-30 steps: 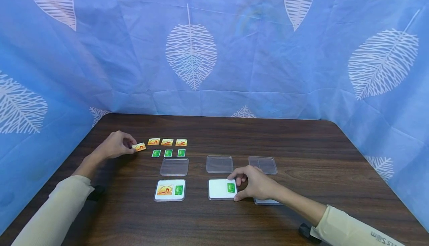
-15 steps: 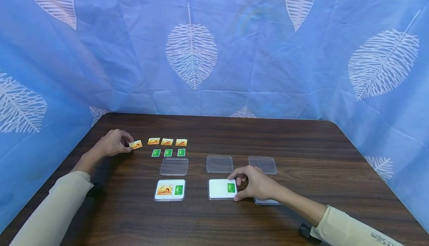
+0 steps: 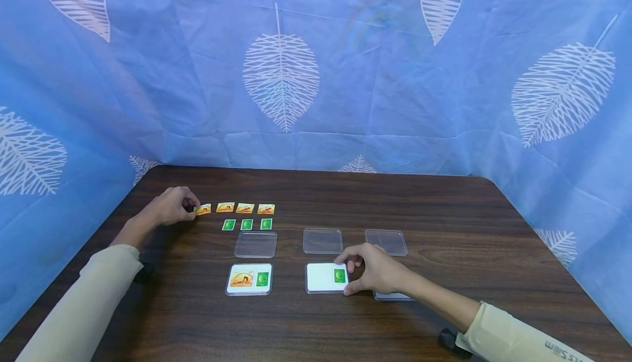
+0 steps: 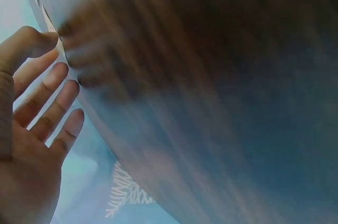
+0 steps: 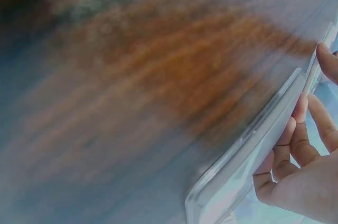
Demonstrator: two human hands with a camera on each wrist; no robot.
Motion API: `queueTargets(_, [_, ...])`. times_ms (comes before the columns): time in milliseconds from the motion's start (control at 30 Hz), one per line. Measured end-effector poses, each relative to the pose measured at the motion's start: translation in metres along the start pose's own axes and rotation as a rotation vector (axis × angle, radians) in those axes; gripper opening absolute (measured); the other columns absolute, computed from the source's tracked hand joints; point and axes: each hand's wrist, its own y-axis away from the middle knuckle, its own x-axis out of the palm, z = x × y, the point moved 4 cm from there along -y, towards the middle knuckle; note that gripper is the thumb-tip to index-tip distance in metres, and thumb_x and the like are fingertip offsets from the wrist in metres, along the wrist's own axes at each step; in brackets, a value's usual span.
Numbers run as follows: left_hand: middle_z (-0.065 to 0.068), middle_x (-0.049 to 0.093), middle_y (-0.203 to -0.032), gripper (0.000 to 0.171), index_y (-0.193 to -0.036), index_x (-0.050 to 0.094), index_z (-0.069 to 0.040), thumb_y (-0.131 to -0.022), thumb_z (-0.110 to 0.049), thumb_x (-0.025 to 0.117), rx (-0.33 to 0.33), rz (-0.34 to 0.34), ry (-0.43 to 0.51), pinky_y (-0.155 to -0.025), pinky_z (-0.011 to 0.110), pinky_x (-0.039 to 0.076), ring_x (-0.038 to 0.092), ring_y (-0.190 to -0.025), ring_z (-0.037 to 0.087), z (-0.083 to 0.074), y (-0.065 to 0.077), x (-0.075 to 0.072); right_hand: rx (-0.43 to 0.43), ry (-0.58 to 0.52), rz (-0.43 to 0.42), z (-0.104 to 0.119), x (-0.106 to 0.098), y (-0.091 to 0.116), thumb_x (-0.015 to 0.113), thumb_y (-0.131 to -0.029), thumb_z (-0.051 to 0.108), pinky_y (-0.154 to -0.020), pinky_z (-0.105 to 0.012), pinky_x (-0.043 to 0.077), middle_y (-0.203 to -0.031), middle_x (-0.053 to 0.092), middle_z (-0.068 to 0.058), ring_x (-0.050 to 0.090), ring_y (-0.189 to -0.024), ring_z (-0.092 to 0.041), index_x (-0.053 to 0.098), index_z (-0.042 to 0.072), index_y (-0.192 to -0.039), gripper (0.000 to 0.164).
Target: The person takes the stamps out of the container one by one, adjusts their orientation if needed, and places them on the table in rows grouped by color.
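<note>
I see an orange stamp (image 3: 204, 209) pinched by the left hand (image 3: 171, 207). A white case (image 3: 323, 278), green stamp (image 3: 339, 276) at its right end, lies flat on the tabletop (image 3: 291, 326), right hand (image 3: 371, 269) gripping it.

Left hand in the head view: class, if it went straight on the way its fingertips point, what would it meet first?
Beyond the pinched orange stamp, the left hand would probably first meet the next orange stamp to the right, though it may pass above; height is unclear.

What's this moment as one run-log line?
left hand: pinches orange-yellow rectangular paper stamp | right hand: grips white-backed clear plastic rectangular case | visible in case: green rectangular stamp
</note>
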Motion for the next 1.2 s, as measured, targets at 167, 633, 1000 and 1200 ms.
queueTargets(167, [0.023, 0.062, -0.105, 0.016, -0.101, 0.074, 0.006, -0.088, -0.001, 0.076, 0.000, 0.009, -0.004, -0.087, 0.057, 0.051, 0.059, -0.094, 0.036, -0.003, -0.002, 0.000, 0.002, -0.009, 0.004, 0.000, 0.000, 0.000, 0.094, -0.073, 0.010, -0.070, -0.024, 0.039, -0.081, 0.059, 0.002, 0.047, -0.075, -0.013, 0.074, 0.002, -0.115, 0.047])
queueTargets(633, [0.027, 0.062, -0.116, 0.016, -0.104, 0.075, 0.005, -0.089, 0.006, 0.072, -0.013, 0.035, -0.018, -0.096, 0.062, 0.049, 0.060, -0.102, 0.040, -0.007, -0.007, 0.002, -0.006, -0.006, 0.005, 0.000, 0.001, 0.000, 0.093, -0.074, 0.011, -0.072, -0.025, 0.041, -0.082, 0.060, 0.003, 0.048, -0.077, -0.013, 0.074, 0.002, -0.115, 0.046])
queueTargets(1000, [0.026, 0.064, -0.108, 0.016, -0.105, 0.073, 0.009, -0.089, 0.009, 0.070, -0.013, 0.024, 0.016, -0.092, 0.059, 0.051, 0.061, -0.098, 0.038, -0.011, -0.009, 0.004, 0.006, -0.013, 0.002, -0.001, 0.001, 0.002, 0.094, -0.073, 0.011, -0.072, -0.025, 0.040, -0.082, 0.059, 0.003, 0.048, -0.077, -0.013, 0.074, 0.003, -0.115, 0.047])
queueTargets(1200, [0.023, 0.066, -0.101, 0.016, -0.106, 0.071, 0.011, -0.092, 0.003, 0.069, 0.018, -0.084, 0.033, -0.084, 0.056, 0.054, 0.061, -0.089, 0.034, -0.024, 0.002, 0.001, 0.007, -0.021, 0.004, -0.002, 0.000, 0.002, 0.093, -0.075, 0.011, -0.071, -0.025, 0.040, -0.082, 0.059, 0.003, 0.048, -0.076, -0.013, 0.074, 0.003, -0.116, 0.046])
